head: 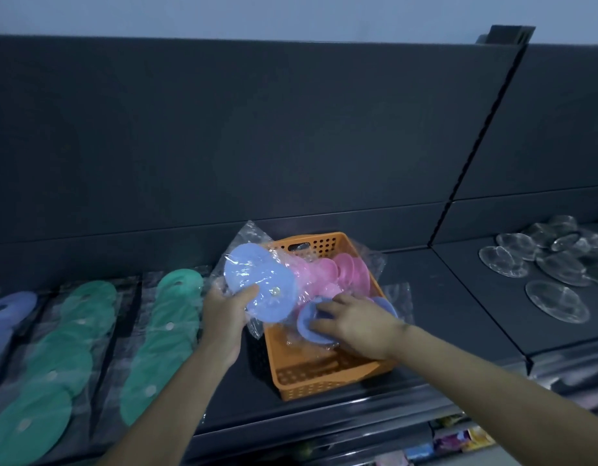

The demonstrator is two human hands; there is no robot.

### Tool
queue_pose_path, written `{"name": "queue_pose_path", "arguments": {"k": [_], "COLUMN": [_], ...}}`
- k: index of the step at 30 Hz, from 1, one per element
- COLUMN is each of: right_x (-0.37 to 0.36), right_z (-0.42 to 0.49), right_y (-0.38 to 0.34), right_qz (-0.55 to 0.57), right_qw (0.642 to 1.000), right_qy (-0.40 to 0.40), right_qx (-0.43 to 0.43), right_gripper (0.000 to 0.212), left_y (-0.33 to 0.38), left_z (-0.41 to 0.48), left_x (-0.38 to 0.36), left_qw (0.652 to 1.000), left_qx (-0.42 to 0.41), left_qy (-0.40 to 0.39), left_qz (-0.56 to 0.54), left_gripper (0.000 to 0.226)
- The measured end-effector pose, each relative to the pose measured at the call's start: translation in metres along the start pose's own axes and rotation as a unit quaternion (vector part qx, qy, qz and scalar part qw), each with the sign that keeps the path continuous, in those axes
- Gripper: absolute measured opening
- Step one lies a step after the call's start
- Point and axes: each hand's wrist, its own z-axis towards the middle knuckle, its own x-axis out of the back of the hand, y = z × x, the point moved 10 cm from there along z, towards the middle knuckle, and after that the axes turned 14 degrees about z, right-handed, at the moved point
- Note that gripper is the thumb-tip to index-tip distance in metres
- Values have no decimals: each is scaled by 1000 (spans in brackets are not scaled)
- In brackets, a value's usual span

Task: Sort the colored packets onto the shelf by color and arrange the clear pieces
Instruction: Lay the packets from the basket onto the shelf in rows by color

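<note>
Left hand [223, 312] and right hand [353, 321] grip crinkly disc packets [257, 284] over perforated basket [311, 381].

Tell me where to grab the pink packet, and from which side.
Probably best: pinch the pink packet by its free right end, coming from above; its left end is hidden behind the blue packet the left hand holds, and the orange basket is open above.

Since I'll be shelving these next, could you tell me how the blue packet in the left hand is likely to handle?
Probably light: the left hand holds the blue packet up alone. Its clear wrap looks crinkled and glossy, so likely floppy and slippery. The flat discs inside should not roll.
</note>
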Motion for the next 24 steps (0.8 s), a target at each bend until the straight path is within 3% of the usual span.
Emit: {"name": "queue_pose_path", "arguments": {"k": [3,6,7,10,11,12,15,18,22,24], "right_x": [34,65,67,26,14,4,4,33,84,87], "right_z": [-9,-19,-23,-19,-19,-22,-32,-41,-57,-50], "right_y": [17,52,69,103,111,120,136,145,142,135], "right_qz": [211,392,474,744,758,737,612,549,523,584], "right_qw": [970,877,815,538,503,512,603,623,592,566], "right_qy": [112,248,288,295,294,300,337,418,515,497], "right_qx": [-33,-126,-169,-265,-292,-325,-385,-369,-331,-303], "right_gripper": [45,31,22,9,8,10,26,28,22,11], "left_y": [4,12,14,14,12,11,10,11,14,16], "left_z": [2,6,7,9,9,9,10,11,15,17], "left_x": [19,30,32,32,33,34,39,46,46,44], "left_qw": [997,994,994,993,993,993,993,992,993,994], "left_qx": [-6,-10,-9,0,3,5,7,4,3,3], "left_qy": [67,92,94,94,94,93,94,101,100,94], "left_qz": [-28,-54,-59,-65,-64,-65,-71,-71,-64,-60], "left_gripper": [17,18,18,18,17,18,18,19,20,21]}}
